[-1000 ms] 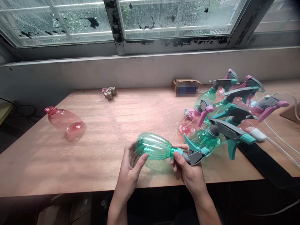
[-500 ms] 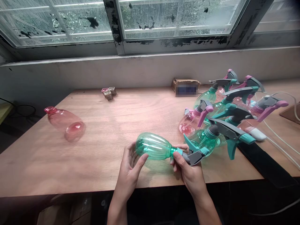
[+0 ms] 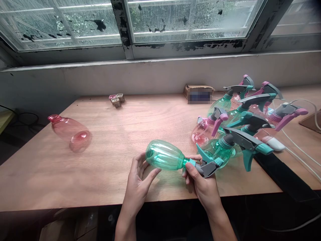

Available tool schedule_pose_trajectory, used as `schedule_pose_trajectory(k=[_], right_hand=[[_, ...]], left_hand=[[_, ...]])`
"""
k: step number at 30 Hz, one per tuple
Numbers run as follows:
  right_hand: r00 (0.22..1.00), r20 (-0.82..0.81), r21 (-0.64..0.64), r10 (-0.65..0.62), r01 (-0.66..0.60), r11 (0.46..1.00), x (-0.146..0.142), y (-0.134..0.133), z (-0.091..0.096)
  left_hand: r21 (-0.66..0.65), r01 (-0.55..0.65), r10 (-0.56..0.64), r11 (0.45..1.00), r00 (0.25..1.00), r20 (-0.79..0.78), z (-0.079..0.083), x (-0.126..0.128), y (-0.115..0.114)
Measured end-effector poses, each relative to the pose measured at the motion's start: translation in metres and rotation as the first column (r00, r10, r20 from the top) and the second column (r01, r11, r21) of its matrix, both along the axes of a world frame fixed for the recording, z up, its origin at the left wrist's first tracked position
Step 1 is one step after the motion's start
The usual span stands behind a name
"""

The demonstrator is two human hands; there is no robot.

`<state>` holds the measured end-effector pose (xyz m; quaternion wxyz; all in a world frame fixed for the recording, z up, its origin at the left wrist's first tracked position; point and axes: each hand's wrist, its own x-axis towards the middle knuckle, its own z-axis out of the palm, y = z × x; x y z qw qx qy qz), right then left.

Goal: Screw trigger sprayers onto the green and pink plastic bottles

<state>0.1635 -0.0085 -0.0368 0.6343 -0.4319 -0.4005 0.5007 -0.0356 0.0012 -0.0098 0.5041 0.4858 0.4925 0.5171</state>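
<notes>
At far left, a pink plastic bottle (image 3: 72,134) is being supported by the wooden tabletop (image 3: 112,167). Nearer the middle, the left hand (image 3: 136,184) is being held with thumb and fingers spread about the base of a green spray bottle (image 3: 165,155); whether the base is being touched cannot be told. The bottle is being held sideways over the tabletop's front, its neck end being pinched by the right hand (image 3: 205,189). Farther right, more spray bottles (image 3: 247,118) are being kept clustered.

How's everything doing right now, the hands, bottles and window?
Green bottle: held sideways, spray top on
Right hand: gripping near its neck
Left hand: partly open by its base
Lone pink bottle: no spray top
Spray bottles: tops on, crowded together
Window: streaked, spotty
</notes>
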Motion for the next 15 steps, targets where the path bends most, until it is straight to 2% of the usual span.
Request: schedule_pose_trajectory(k=[6, 15], right_hand=[[1.000, -0.011, -0.007, 0.013, -0.013, 1.000, 0.0005, -0.0007, 0.0000], [0.999, 0.002, -0.022, 0.046, -0.046, 0.999, 0.0004, -0.0007, -0.0001]], left_hand=[[-0.006, -0.021, 0.021, 1.000, 1.000, -0.010, 0.0010, -0.0002, 0.0000], [0.002, 0.044, -0.044, 0.999, 0.997, -0.064, 0.0094, 0.0002, -0.0037]])
